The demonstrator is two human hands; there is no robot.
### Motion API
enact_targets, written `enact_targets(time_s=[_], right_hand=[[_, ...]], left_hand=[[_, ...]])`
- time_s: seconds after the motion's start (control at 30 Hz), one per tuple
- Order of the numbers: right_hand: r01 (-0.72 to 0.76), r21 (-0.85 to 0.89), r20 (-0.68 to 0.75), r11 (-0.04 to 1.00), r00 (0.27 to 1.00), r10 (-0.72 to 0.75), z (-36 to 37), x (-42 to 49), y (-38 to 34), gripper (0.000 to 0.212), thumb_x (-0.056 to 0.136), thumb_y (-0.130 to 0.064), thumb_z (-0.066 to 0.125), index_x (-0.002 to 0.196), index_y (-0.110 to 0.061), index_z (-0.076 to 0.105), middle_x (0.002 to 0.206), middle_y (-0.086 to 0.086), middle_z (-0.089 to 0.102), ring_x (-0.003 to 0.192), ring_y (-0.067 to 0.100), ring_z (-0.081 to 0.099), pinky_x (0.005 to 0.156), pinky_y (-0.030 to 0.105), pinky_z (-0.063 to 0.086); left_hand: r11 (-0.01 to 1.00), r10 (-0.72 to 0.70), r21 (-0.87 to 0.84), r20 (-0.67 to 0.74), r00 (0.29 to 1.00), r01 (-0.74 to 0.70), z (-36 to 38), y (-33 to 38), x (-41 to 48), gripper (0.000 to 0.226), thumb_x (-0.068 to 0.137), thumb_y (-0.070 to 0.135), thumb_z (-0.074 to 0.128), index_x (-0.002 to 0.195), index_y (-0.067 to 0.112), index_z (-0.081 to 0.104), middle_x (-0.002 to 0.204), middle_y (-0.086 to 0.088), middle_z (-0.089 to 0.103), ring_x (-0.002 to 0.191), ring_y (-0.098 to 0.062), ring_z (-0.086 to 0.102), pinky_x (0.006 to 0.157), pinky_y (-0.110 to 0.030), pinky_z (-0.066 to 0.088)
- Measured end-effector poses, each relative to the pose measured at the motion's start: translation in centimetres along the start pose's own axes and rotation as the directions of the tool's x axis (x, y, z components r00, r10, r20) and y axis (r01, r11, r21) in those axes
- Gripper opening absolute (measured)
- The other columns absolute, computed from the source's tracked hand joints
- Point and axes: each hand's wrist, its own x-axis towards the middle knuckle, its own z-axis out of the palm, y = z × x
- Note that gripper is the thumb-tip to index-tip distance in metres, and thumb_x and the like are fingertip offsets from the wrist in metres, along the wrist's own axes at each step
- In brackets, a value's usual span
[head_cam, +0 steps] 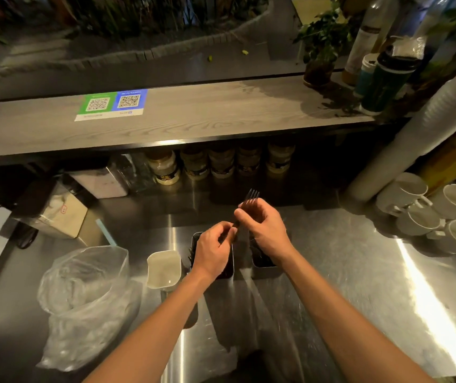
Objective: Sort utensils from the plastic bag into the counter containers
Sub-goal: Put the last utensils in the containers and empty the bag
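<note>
One fork [252, 194] is held in the air above the steel counter [359, 272], over the far edge of the containers. Its long axis runs from the handle end, nearer the person and to the left, to the tines, farther away and to the right; the tines point away from the person, toward the shelf. The right hand [265, 228] grips the fork just below the tines, with its fingers curled round the shaft so that only the tines project beyond them. The left hand [213, 250] has its fingers curled, and the thumb and fingertips pinch the handle end. Three containers stand in a row on the counter: one white container [163, 269], apart from both hands, one left dark container [195, 240] under the left hand, and one right dark container [265, 265] under the right wrist. Both dark containers hold dark utensils; their number cannot be told. One clear plastic bag [83, 294] sits open on the counter to the left of the white container. Four white mugs [420, 222] are grouped at the right edge of the counter. Five jars [221, 161] stand in a row under the shelf.
</note>
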Motion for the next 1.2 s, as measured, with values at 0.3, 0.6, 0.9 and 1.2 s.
enact_targets(time_s=[0.3,0.6,0.9,1.2], right_hand=[[0.205,-0.513,0.178,0.834,0.975,-0.130,4.5,-0.2,1.7,0.015,0.093,-0.033,0.068,0.102,-0.023,0.062,0.088,-0.013,0.066,0.082,0.008,0.064,0.073,0.027,0.051],[0.266,-0.666,0.220,0.697,0.963,-0.157,5.5,-2.8,5.5,0.042,0.094,-0.034,0.064,0.133,-0.027,0.055,0.117,-0.010,0.063,0.105,0.008,0.057,0.090,0.029,0.048],[0.345,-0.798,0.257,0.494,0.937,-0.238,6.4,-4.2,7.7,0.042,0.100,-0.040,0.041,0.129,-0.017,0.064,0.136,0.001,0.058,0.126,0.016,0.052,0.103,0.040,0.047],[0.383,-0.859,0.413,0.339,0.911,0.017,8.3,-4.5,7.2,0.065,0.105,-0.051,0.011,0.159,-0.015,0.009,0.167,0.002,0.002,0.152,0.011,-0.010,0.119,0.031,-0.016]], left_hand=[[0.983,-0.008,0.184,-0.070,0.998,0.021,-3.8,-3.9,-3.1,0.034,0.088,0.021,0.069,0.121,0.023,0.060,0.120,0.010,0.058,0.111,-0.009,0.056,0.099,-0.028,0.048],[0.974,-0.069,0.212,-0.055,0.996,0.079,-4.4,-5.1,-5.1,0.042,0.086,0.010,0.072,0.125,0.016,0.060,0.127,0.003,0.056,0.114,-0.011,0.055,0.103,-0.029,0.048],[0.965,-0.036,0.256,-0.065,0.997,0.051,-4.0,-5.5,-5.2,0.035,0.091,0.012,0.066,0.126,0.016,0.062,0.129,0.004,0.056,0.117,-0.009,0.052,0.107,-0.031,0.045],[0.974,-0.069,0.211,-0.062,0.996,0.080,-5.6,-5.7,-6.3,0.031,0.099,0.012,0.056,0.129,0.018,0.054,0.128,0.005,0.056,0.112,-0.006,0.052,0.098,-0.010,0.038]])
